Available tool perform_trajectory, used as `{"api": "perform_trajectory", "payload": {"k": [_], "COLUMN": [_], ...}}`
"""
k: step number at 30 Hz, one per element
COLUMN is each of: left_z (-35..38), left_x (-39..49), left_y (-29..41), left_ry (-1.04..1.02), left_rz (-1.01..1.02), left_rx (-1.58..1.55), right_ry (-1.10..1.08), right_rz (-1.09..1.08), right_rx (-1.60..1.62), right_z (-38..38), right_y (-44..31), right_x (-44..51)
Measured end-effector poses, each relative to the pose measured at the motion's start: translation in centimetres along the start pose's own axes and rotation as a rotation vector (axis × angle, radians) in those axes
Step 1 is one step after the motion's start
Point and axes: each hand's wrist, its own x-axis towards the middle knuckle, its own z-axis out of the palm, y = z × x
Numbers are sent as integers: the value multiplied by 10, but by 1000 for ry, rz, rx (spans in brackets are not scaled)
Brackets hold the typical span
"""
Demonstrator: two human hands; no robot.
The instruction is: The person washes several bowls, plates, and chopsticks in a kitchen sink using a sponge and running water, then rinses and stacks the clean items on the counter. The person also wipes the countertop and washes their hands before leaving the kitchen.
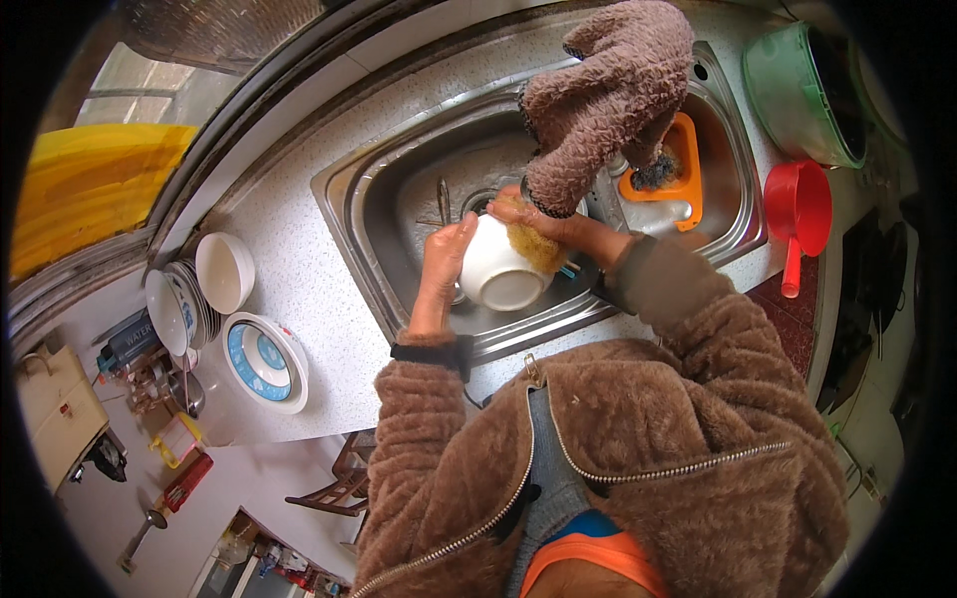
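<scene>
Over the large basin of a stainless steel sink (389,217), my left hand (447,258) grips the side of a white bowl (486,258), which is tilted with its foot ring towards me. My right hand (549,224) presses a yellow scouring sponge (537,247) against the bowl's outer wall. Part of the right hand is hidden under a brown fluffy cloth (605,97) that hangs above the sink, over what seems to be the tap. Behind the bowl, the drain (482,200) is partly visible, with utensils lying beside it.
In the small basin lies an orange plastic holder (691,179) with a dark steel-wool scourer (656,172). A red ladle (796,209) and a green bucket (792,97) stand to the right. Stacked plates (179,299), a white bowl (224,273) and nested bowls (295,362) occupy the left counter.
</scene>
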Motion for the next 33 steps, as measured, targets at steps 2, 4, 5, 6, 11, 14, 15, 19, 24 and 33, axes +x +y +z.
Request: {"api": "perform_trajectory", "payload": {"k": [2, 4, 5, 6, 11, 14, 15, 19, 24, 33], "left_z": [4, 6, 5, 4, -3, -3, -1, 8, 15, 13], "left_x": [-3, -4, -4, -3, 7, 14, 16, 22, 25, 7], "left_y": [-2, -4, -5, -6, -19, -31, -35, -47, -52, -17], "left_ry": [36, 65, 122, 151, 153, 138, 142, 196, 123, 56], "left_rz": [8, 16, 17, 15, -1, -72, -58, -76, -135, -204], "left_rx": [-149, -331, -385, -469, -842, -1059, -1059, -1069, -1067, -624], "right_ry": [19, 37, 44, 32, 120, 260, 291, 401, 323, 350], "right_rz": [-69, -157, -101, -82, -83, -76, -44, 105, 180, -346], "right_rx": [-51, -94, -43, 0, 734, 786, 774, 780, 829, -142], "right_z": [-2, -6, -9, -10, 5, 16, 19, 30, 31, 25], "right_y": [2, 8, 14, 20, 52, 54, 51, 32, 10, -16], "right_x": [1, 5, 7, 11, 3, -11, -15, -29, -39, -40]}}
